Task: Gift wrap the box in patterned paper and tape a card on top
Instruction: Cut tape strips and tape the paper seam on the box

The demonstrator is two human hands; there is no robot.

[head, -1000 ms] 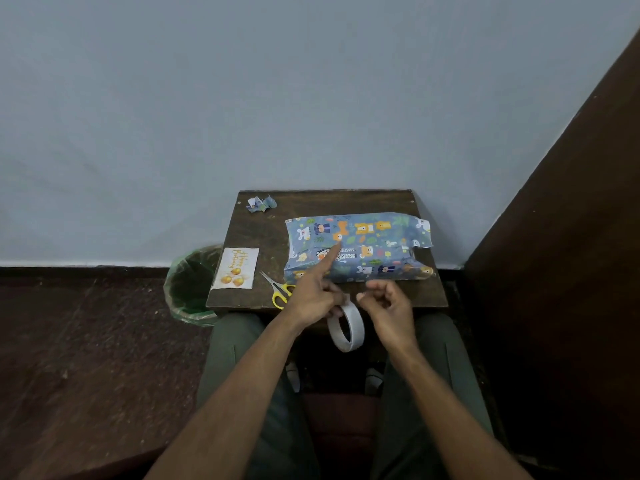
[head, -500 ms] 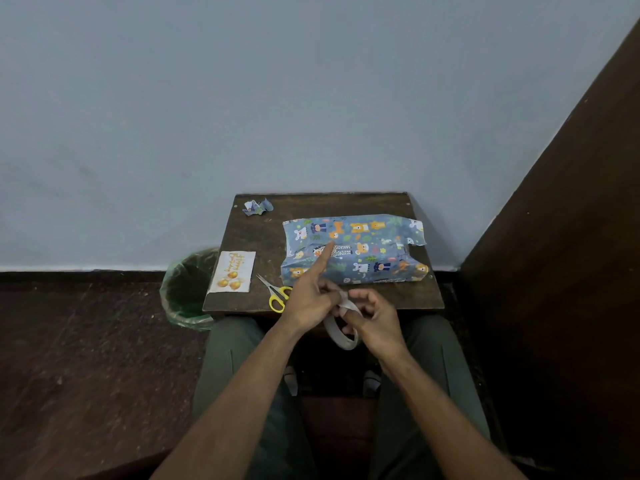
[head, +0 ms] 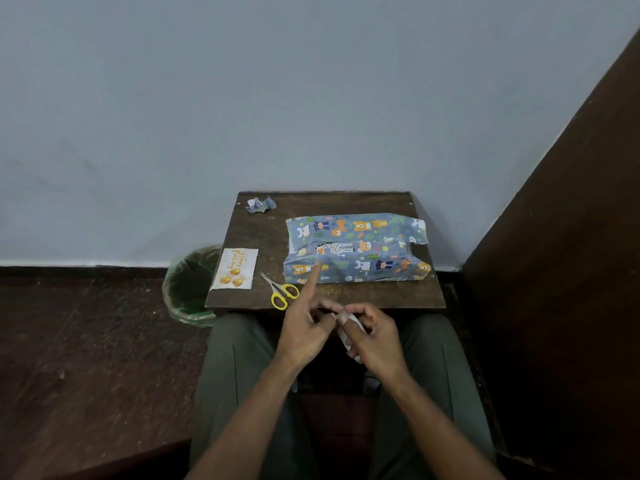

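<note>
Both hands are working low in the middle of the frame: the right hand [head: 375, 337] is curling around the tape roll [head: 348, 332], while the left hand [head: 306, 332] is pinching at its end, index finger sticking out. Tape's probably light and clingy, so grab just the free end. The wrapped box [head: 356, 251] is sitting center-right on the stool [head: 325, 299], blue cartoon-animal paper, ends flaring loose.
</note>
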